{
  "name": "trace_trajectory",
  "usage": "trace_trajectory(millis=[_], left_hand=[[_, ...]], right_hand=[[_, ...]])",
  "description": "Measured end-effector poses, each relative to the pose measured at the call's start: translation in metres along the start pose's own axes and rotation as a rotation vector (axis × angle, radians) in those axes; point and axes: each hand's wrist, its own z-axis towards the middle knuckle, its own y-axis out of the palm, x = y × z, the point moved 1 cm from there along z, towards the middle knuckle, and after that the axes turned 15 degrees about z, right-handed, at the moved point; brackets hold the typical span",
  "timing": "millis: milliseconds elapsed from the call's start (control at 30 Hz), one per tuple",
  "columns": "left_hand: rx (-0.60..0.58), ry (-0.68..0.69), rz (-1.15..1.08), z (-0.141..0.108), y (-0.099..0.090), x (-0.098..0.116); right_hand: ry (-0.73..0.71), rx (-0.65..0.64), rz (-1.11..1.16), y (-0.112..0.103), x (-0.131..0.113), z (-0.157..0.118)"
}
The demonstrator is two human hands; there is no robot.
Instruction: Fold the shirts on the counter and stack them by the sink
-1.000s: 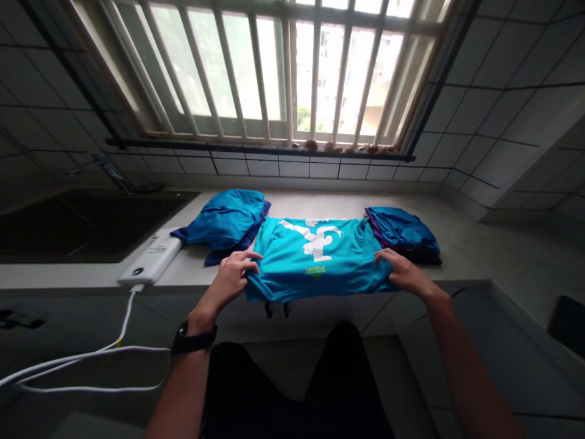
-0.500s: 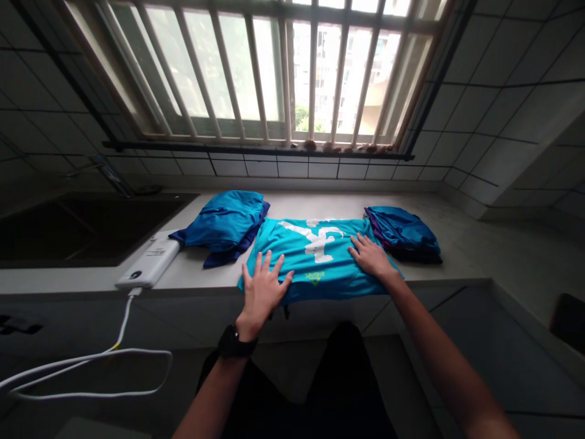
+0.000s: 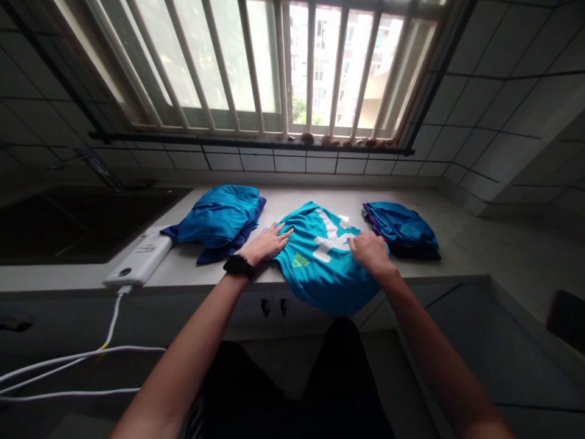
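Observation:
A turquoise T-shirt [image 3: 308, 244] with white lettering and a small green logo lies turned at a slant on the counter, its lower part hanging over the front edge. My left hand [image 3: 269, 242], with a dark watch on its wrist, rests on the shirt's left side with the fingers stretched out. On the right side my right hand [image 3: 371, 251] has its fingers curled closed on the shirt fabric; the fingertips are hidden. Left of the shirt sits a pile of blue clothes [image 3: 219, 216]. Right of it lies a folded stack of blue and dark clothes [image 3: 402, 225].
A white power bank [image 3: 139, 259] with a white cable [image 3: 114, 323] lies by the counter's front edge. The dark sink [image 3: 82, 225] and its faucet [image 3: 98, 167] are at the left. Behind the counter [image 3: 315, 194] is a barred window [image 3: 283, 73].
The shirt has gone from lying square and flat to slanted and creased. My right hand has closed from flat to gripping. My left hand has shifted up along the left side.

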Motion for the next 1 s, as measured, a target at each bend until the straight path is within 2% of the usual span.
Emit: trace_trajectory(millis=[67, 133, 233, 300, 333, 400, 433, 567, 633, 700, 767, 833, 933, 1000], left_hand=[[0.048, -0.015, 0.020, 0.019, -0.015, -0.006], [0.118, -0.132, 0.031, 0.024, -0.031, 0.002], [0.142, -0.366, -0.001, 0.007, -0.039, 0.037], [0.034, -0.502, -0.060, -0.012, -0.030, 0.063], [-0.026, -0.515, -0.087, -0.021, -0.023, 0.072], [-0.087, -0.493, -0.130, -0.032, -0.010, 0.081], [-0.097, -0.465, -0.144, -0.033, -0.005, 0.078], [-0.121, -0.290, -0.147, -0.022, -0.002, 0.039], [-0.125, -0.198, -0.120, -0.018, -0.009, 0.020], [-0.057, -0.144, -0.080, -0.024, -0.018, 0.012], [0.075, -0.105, -0.065, -0.044, -0.024, 0.018], [0.200, -0.055, -0.099, -0.073, -0.022, 0.035], [0.317, -0.012, -0.121, -0.118, -0.003, 0.065], [0.412, 0.003, -0.074, -0.138, 0.014, 0.080]], right_hand=[[-0.161, -0.025, 0.064, 0.006, -0.015, 0.019], [-0.229, -0.091, 0.109, 0.018, -0.028, 0.036], [-0.114, -0.171, 0.168, 0.037, -0.037, 0.050], [-0.051, -0.170, 0.196, 0.045, -0.040, 0.052], [-0.036, -0.157, 0.199, 0.048, -0.041, 0.052], [-0.015, -0.132, 0.194, 0.050, -0.043, 0.049], [0.000, -0.122, 0.190, 0.050, -0.044, 0.047], [0.052, -0.078, 0.159, 0.043, -0.050, 0.043], [-0.002, -0.090, 0.173, 0.037, -0.047, 0.042], [-0.149, -0.112, 0.219, 0.030, -0.036, 0.039], [-0.319, -0.074, 0.287, 0.026, -0.018, 0.028], [-0.450, 0.005, 0.359, 0.027, 0.007, 0.007], [-0.594, 0.025, 0.412, 0.040, 0.043, -0.036], [-0.667, 0.024, 0.371, 0.056, 0.061, -0.061]])
